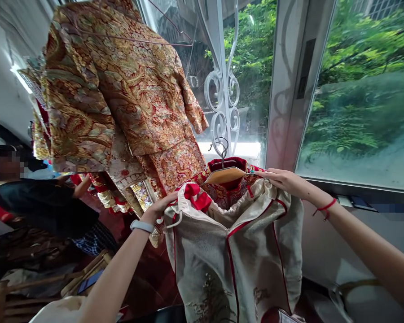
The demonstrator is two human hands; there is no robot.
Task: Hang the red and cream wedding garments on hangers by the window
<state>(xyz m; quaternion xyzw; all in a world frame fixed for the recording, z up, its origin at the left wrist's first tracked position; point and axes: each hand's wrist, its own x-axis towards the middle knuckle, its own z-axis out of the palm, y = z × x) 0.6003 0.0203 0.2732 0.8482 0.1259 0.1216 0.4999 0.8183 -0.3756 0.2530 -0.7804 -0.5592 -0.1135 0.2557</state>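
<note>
A cream silk garment bag or cover (235,251) with red piping hangs between my hands, its top edge spread open. My left hand (161,207), with a pale band on the wrist, grips the left edge by a red tie. My right hand (283,179), a red cord on its wrist, pinches the right edge. Inside the opening sits a red and gold embroidered garment (222,193) on a wooden hanger (224,175) with a metal hook.
A gold and red embroidered jacket and skirt (121,89) hang at the upper left on a wire hanger. Behind stands a window (357,89) with white scrolled ironwork (222,98) and greenery outside. A person in dark clothes (37,202) sits at left among wooden furniture.
</note>
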